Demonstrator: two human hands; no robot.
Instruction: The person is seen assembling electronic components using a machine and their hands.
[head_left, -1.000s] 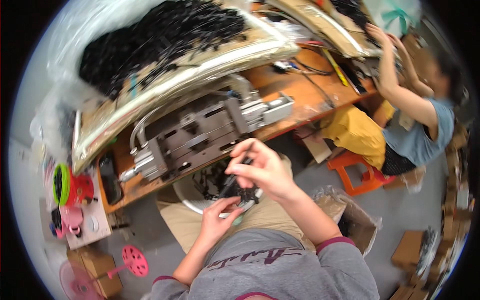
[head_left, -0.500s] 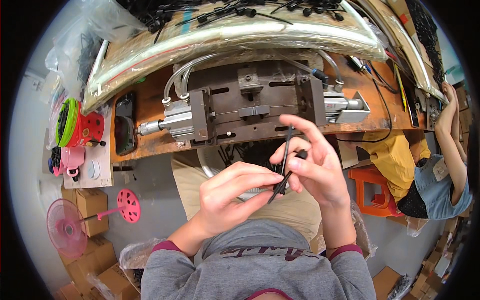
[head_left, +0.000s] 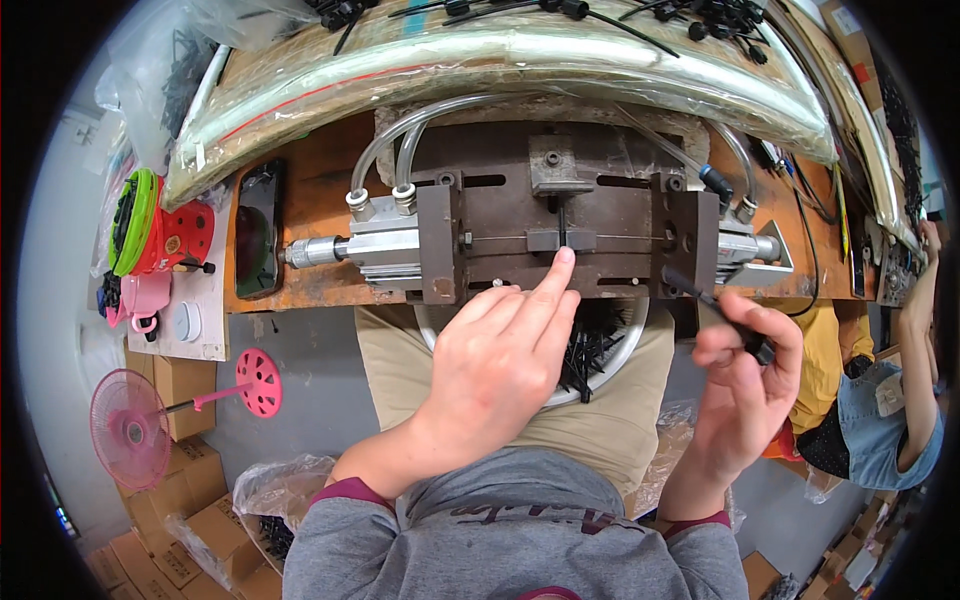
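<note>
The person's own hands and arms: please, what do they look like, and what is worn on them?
Short grey sleeves end in maroon bands, leaving the forearms bare. The left hand and right hand are bare: no gloves, rings or watch show.

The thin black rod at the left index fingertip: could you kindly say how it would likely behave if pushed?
The thin black rod is probably light, being so slender. It may be fairly stiff, as it looks straight. It seems to sit in the small grey block, so it might resist sideways rolling.
</note>
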